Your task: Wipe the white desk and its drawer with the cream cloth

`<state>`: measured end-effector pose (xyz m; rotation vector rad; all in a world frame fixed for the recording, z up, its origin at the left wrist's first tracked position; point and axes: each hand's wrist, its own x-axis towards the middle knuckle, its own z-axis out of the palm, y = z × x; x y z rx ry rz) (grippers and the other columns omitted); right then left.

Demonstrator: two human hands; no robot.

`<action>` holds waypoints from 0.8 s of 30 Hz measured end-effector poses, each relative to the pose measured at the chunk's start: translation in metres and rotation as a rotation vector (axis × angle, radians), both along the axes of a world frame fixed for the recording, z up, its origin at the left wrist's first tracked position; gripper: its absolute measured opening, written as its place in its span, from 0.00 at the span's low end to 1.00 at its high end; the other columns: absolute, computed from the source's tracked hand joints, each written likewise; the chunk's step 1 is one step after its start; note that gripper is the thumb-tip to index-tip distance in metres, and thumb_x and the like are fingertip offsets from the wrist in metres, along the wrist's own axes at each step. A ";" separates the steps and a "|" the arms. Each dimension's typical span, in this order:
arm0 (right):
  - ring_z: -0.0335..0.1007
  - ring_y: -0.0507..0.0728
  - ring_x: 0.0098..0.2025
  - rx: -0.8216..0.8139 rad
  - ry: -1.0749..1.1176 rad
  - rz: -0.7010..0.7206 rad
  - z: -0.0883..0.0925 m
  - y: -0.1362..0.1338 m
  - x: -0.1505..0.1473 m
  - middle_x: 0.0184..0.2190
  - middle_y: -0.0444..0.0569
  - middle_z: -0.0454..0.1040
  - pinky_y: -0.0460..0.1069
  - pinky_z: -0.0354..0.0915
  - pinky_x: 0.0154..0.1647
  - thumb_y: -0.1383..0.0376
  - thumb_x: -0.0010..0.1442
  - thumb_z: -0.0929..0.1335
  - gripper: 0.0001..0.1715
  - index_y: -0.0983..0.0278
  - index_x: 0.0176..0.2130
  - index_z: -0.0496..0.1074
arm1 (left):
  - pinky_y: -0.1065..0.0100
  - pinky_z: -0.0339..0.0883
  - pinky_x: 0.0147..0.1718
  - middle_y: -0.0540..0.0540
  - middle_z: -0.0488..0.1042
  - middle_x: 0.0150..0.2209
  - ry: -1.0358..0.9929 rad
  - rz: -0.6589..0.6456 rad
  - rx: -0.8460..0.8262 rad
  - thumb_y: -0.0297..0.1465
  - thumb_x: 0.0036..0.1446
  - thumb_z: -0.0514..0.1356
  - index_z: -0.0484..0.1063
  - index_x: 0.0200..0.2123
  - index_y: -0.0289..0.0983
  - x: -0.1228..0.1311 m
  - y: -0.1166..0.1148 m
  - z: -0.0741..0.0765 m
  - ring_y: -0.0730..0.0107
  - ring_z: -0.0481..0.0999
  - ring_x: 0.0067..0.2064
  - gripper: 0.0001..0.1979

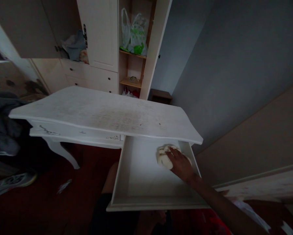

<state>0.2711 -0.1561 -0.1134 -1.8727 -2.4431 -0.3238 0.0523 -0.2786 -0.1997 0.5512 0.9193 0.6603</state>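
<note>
My right hand (180, 164) presses a crumpled cream cloth (165, 160) against the floor of a pulled-out white drawer (141, 173). Its fingers are bent over the cloth, near the drawer's back right part. Apart from the cloth, the drawer holds nothing I can see. The drawer juts from the right half of a white table (146, 111) with curved edges and dark smudges on its top. I cannot see my left hand; a dim patch of skin shows below the drawer's front, too dark to make out.
Behind the table stands a white wardrobe (102, 42) with open doors and plastic bags (138, 36) on a shelf. A grey wall (234, 65) rises on the right. At left lie a shoe (14, 182) and dark clothes (1, 114). My bent leg (110, 179) is beside the drawer.
</note>
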 end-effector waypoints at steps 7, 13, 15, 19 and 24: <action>0.55 0.72 0.67 -0.128 0.032 -0.394 0.001 0.024 -0.014 0.67 0.65 0.58 0.59 0.63 0.59 0.59 0.55 0.71 0.43 0.68 0.65 0.59 | 0.54 0.74 0.46 0.41 0.72 0.53 -0.015 -0.005 0.066 0.38 0.64 0.60 0.70 0.54 0.36 0.011 0.001 -0.022 0.59 0.75 0.49 0.19; 0.65 0.68 0.59 -0.094 0.205 -0.566 0.007 0.056 -0.039 0.59 0.63 0.68 0.56 0.65 0.53 0.53 0.58 0.69 0.36 0.67 0.60 0.63 | 0.59 0.73 0.31 0.43 0.77 0.25 0.001 0.005 0.104 0.54 0.38 0.72 0.77 0.26 0.32 0.026 0.004 -0.045 0.60 0.77 0.28 0.28; 0.66 0.69 0.57 -0.089 0.217 -0.606 0.010 0.065 -0.049 0.56 0.63 0.70 0.56 0.66 0.50 0.52 0.58 0.69 0.35 0.67 0.58 0.64 | 0.61 0.71 0.28 0.42 0.77 0.22 -0.008 0.037 0.121 0.59 0.28 0.72 0.78 0.23 0.32 0.025 0.000 -0.047 0.62 0.76 0.26 0.33; 0.67 0.71 0.56 -0.116 0.196 -0.617 0.015 0.074 -0.074 0.55 0.66 0.69 0.58 0.67 0.47 0.52 0.58 0.68 0.36 0.69 0.58 0.65 | 0.66 0.71 0.28 0.39 0.80 0.27 -0.029 0.084 0.141 0.60 0.32 0.70 0.80 0.29 0.31 0.021 -0.008 -0.045 0.66 0.77 0.27 0.36; 0.67 0.72 0.54 -0.128 0.174 -0.505 0.017 0.077 -0.109 0.53 0.68 0.71 0.61 0.68 0.45 0.52 0.60 0.67 0.33 0.69 0.57 0.67 | 0.66 0.71 0.28 0.40 0.79 0.26 -0.048 0.072 0.110 0.60 0.30 0.71 0.80 0.27 0.30 0.022 -0.009 -0.045 0.65 0.77 0.27 0.36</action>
